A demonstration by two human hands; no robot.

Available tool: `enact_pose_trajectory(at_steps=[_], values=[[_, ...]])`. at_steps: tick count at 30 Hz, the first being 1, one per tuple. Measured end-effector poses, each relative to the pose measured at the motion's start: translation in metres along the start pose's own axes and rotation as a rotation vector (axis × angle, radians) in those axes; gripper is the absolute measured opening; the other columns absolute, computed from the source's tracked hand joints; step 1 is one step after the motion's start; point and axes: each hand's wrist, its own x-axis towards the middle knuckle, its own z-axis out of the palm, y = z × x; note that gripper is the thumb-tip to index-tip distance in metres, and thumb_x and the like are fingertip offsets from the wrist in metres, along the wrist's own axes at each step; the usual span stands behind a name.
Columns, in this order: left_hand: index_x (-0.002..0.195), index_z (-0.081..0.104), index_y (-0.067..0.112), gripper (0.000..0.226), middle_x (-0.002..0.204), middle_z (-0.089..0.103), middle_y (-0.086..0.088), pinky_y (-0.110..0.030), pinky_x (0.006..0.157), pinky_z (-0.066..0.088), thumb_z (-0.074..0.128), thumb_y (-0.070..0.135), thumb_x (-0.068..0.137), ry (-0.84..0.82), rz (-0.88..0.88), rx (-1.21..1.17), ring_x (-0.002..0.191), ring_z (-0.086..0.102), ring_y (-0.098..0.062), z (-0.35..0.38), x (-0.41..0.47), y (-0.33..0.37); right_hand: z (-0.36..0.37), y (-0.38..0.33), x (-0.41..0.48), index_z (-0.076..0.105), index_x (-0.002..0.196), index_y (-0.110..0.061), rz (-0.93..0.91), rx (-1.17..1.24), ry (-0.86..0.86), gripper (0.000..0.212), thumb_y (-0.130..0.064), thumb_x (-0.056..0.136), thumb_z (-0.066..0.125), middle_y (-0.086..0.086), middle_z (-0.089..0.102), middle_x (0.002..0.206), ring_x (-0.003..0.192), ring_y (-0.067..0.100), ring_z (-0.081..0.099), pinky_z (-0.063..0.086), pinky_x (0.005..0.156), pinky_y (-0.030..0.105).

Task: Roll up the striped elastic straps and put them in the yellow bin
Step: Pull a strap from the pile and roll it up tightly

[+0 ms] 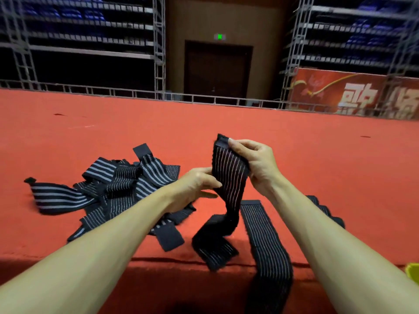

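- You are pinching the top end of one striped strap [229, 173] with your right hand [256, 164], your left hand [195, 186] holding it lower down; its tail is trailing on the red worktop [294, 155].
- Nothing is looking rolled yet: a pile of straps [127, 184] is lying left, another strap [265, 245] flat nearby.
- The yellow bin [413, 271] is peeking in bottom right, contents hidden.

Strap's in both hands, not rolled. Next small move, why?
Probably curl the top end over to start the roll: the right hand pinches the held strap at its top, the left hand holds it lower, the tail hangs unrolled onto the red surface.
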Motion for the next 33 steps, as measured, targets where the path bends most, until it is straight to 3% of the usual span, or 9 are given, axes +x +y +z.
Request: enact_pose_trajectory(at_steps=[3, 8, 9, 13, 16, 20, 23, 29, 33], values=[[0.108, 0.064, 0.003, 0.020, 0.094, 0.063, -0.012, -0.028, 0.062, 0.044, 0.061, 0.010, 0.090, -0.045, 0.022, 0.001, 0.074, 0.058, -0.019, 0.017, -0.016, 0.025, -0.009, -0.034, -0.009, 0.070, 0.078, -0.006, -0.043, 0.056, -0.010, 0.012, -0.017, 0.082, 0.074, 0.009, 0.068, 0.072, 0.060, 0.018, 0.061, 0.052, 0.060, 0.029], [0.117, 0.065, 0.006, 0.035, 0.111, 0.052, -0.021, -0.031, 0.064, 0.038, 0.071, 0.020, 0.085, -0.190, 0.060, -0.169, 0.089, 0.040, -0.032, 0.023, -0.032, 0.056, -0.019, -0.063, -0.009, 0.069, 0.079, -0.006, -0.075, 0.075, -0.012, 0.019, -0.023, 0.085, 0.072, 0.009, 0.068, 0.072, 0.059, 0.017, 0.062, 0.053, 0.061, 0.029], [0.115, 0.065, 0.006, 0.033, 0.108, 0.054, -0.021, -0.031, 0.066, 0.038, 0.072, 0.020, 0.085, -0.198, 0.057, -0.174, 0.090, 0.040, -0.032, 0.024, -0.033, 0.058, -0.020, -0.063, -0.007, 0.069, 0.077, -0.007, -0.064, 0.040, -0.030, 0.021, -0.026, 0.087, 0.070, 0.007, 0.067, 0.070, 0.057, 0.016, 0.061, 0.052, 0.059, 0.028], [0.102, 0.062, 0.008, 0.015, 0.077, 0.056, -0.006, -0.022, 0.047, 0.046, 0.065, 0.014, 0.089, -0.187, -0.004, -0.065, 0.052, 0.044, -0.010, 0.034, -0.035, 0.051, -0.027, -0.049, -0.004, 0.059, 0.070, -0.011, -0.052, -0.383, -0.078, 0.035, -0.035, 0.096, 0.058, 0.004, 0.056, 0.062, 0.052, 0.014, 0.051, 0.039, 0.051, 0.027], [0.095, 0.059, 0.010, 0.003, 0.072, 0.051, -0.003, -0.020, 0.047, 0.045, 0.059, 0.012, 0.094, -0.170, -0.074, 0.027, 0.052, 0.040, -0.010, 0.036, -0.032, 0.026, -0.033, -0.029, -0.003, 0.050, 0.075, -0.014, 0.008, -0.658, -0.166, 0.035, -0.036, 0.102, 0.045, 0.002, 0.043, 0.064, 0.050, 0.012, 0.039, 0.029, 0.044, 0.025], [0.099, 0.058, 0.010, 0.004, 0.053, 0.057, 0.011, -0.022, 0.054, 0.049, 0.055, 0.012, 0.097, -0.125, -0.121, 0.102, 0.047, 0.051, -0.002, 0.038, -0.027, -0.012, -0.044, 0.001, 0.003, 0.054, 0.096, -0.012, 0.187, -0.774, -0.351, 0.016, -0.016, 0.104, 0.040, 0.002, 0.041, 0.070, 0.054, 0.011, 0.035, 0.028, 0.047, 0.025], [0.111, 0.061, 0.006, 0.018, 0.074, 0.066, 0.004, -0.026, 0.062, 0.053, 0.057, 0.014, 0.096, -0.119, -0.180, 0.139, 0.060, 0.060, -0.007, 0.036, -0.016, -0.042, -0.054, 0.021, 0.011, 0.056, 0.090, -0.009, 0.285, -0.824, -0.447, 0.019, 0.002, 0.098, 0.043, 0.007, 0.046, 0.073, 0.055, 0.012, 0.039, 0.031, 0.047, 0.023], [0.097, 0.062, 0.007, 0.008, 0.058, 0.061, 0.003, -0.020, 0.047, 0.044, 0.056, 0.011, 0.096, 0.010, -0.176, 0.101, 0.047, 0.051, -0.007, 0.033, 0.014, -0.084, -0.069, 0.073, 0.038, 0.063, 0.074, -0.014, 0.234, -0.865, -0.255, 0.018, -0.002, 0.087, 0.067, 0.008, 0.061, 0.066, 0.053, 0.015, 0.055, 0.047, 0.052, 0.023], [0.083, 0.062, 0.000, 0.031, 0.069, 0.058, -0.002, -0.029, 0.056, 0.046, 0.066, 0.030, 0.090, 0.167, -0.144, 0.422, 0.060, 0.051, -0.013, 0.024, 0.042, -0.119, -0.075, 0.109, 0.051, 0.063, 0.082, -0.007, 0.305, -0.749, -0.064, 0.014, -0.003, 0.081, 0.075, 0.007, 0.061, 0.060, 0.047, 0.011, 0.058, 0.055, 0.048, 0.025]])
